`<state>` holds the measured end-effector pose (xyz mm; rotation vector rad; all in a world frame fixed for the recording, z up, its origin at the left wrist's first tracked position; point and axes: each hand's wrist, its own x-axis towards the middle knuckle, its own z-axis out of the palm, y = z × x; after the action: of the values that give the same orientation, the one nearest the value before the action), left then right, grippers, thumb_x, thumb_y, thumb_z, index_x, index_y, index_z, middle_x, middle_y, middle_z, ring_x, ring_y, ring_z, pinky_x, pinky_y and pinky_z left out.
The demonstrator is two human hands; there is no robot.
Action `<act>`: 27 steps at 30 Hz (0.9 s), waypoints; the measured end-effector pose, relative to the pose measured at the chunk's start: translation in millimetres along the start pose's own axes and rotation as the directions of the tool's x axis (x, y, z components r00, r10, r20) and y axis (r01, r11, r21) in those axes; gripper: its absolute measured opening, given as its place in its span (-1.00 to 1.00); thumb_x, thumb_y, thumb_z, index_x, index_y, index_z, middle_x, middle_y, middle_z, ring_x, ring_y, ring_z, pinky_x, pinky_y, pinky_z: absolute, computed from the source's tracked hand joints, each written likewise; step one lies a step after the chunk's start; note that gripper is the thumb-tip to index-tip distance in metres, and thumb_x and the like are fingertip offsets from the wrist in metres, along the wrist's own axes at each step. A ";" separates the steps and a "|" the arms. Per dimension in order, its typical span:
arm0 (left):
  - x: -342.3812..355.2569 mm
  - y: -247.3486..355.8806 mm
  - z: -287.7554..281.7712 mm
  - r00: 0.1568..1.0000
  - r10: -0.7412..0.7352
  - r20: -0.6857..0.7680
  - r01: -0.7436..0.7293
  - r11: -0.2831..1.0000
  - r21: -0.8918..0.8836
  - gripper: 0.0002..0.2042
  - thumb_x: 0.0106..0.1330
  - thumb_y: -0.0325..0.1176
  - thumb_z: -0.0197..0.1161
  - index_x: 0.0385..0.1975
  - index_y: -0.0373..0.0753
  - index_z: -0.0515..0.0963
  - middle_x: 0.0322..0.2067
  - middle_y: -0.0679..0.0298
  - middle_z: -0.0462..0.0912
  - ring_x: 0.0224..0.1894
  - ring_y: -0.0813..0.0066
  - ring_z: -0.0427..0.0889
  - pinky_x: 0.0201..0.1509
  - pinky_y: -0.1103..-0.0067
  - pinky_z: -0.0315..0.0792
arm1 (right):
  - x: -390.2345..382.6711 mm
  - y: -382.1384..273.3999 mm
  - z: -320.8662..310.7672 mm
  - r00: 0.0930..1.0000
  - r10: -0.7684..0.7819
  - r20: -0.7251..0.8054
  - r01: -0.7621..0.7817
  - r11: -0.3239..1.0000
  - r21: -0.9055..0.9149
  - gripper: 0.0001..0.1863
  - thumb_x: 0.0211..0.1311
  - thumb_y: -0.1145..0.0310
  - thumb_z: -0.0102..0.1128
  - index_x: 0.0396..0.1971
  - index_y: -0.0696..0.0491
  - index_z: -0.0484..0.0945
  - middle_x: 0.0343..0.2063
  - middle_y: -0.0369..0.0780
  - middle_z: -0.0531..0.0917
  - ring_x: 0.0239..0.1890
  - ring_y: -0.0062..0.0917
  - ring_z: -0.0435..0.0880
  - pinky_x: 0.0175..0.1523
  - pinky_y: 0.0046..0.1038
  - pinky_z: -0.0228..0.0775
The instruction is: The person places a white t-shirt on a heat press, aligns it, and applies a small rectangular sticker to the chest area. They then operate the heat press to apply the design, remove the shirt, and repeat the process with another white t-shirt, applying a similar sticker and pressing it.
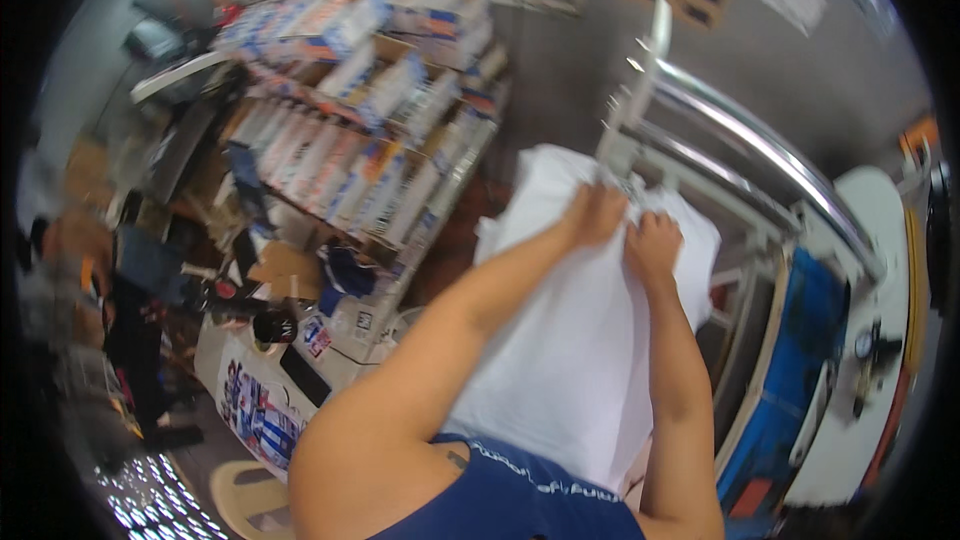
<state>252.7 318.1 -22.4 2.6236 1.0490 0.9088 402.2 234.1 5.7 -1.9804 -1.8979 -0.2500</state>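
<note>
A white T-shirt (570, 340) stretches from my body to the far side, spread out in front of me. My left hand (597, 215) is on its far end, with the fingers bent down and closed on the fabric. Close by on the right, my right hand (655, 243) also has curled fingers gripping the cloth. A fold runs down the T-shirt from between the two hands. Blur hides the exact fingertips, and whatever lies under the shirt is covered.
Beyond the shirt stands a metal frame with a shiny bar (770, 145). At right are a blue panel (790, 370) and a white surface (855, 420). Shelves of boxes (340, 155) fill the left, above a table with a phone (304, 375) and dark jar (274, 328).
</note>
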 end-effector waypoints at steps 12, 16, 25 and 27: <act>-2.5 10.9 -6.2 0.998 0.057 -0.021 -0.059 0.995 -0.081 -0.83 0.23 -0.25 0.23 -0.21 0.03 0.65 -0.24 0.21 0.59 -0.09 0.10 0.56 -0.05 0.19 0.37 | 5.4 4.8 -2.0 0.993 -0.013 0.117 0.015 1.000 -0.011 -0.73 0.28 0.14 0.12 -0.22 0.02 0.60 -0.20 -0.14 0.60 -0.09 -0.16 0.52 -0.04 -0.07 0.37; 1.7 10.8 -2.4 0.999 0.038 0.038 -0.037 0.999 -0.026 -0.84 0.22 -0.20 0.22 -0.26 0.01 0.65 -0.22 0.23 0.58 -0.13 0.08 0.53 -0.08 0.11 0.36 | 13.3 1.0 -7.5 0.981 0.038 0.191 -0.030 0.999 -0.044 -0.70 0.30 0.11 0.06 -0.21 0.02 0.60 -0.20 -0.13 0.61 -0.09 -0.15 0.55 -0.02 -0.06 0.38; -7.9 -31.8 -34.0 0.954 -0.025 0.299 0.029 1.000 -0.010 -0.78 0.33 -0.27 0.16 -0.15 -0.20 0.62 -0.08 0.12 0.60 0.01 0.06 0.54 0.13 0.16 0.37 | 4.3 53.0 -23.1 0.937 0.229 0.265 -0.131 0.930 -0.343 -0.46 0.43 -0.07 -0.08 -0.06 0.09 0.64 0.01 -0.08 0.64 0.11 -0.14 0.54 0.13 -0.03 0.36; -27.8 -60.7 -56.4 0.990 0.010 0.138 -0.032 0.987 0.158 -0.80 0.34 -0.28 0.13 -0.19 -0.21 0.62 -0.14 0.10 0.61 -0.01 0.03 0.53 0.11 0.16 0.37 | -12.8 95.3 -32.3 0.921 0.335 0.196 -0.252 0.900 -0.354 -0.46 0.43 -0.06 -0.05 -0.06 0.14 0.63 -0.02 -0.04 0.65 0.10 -0.10 0.55 0.13 -0.04 0.38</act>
<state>168.8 340.6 -12.9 2.7856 1.1031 0.6619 499.8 208.6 15.7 -2.6024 -1.7494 -0.2435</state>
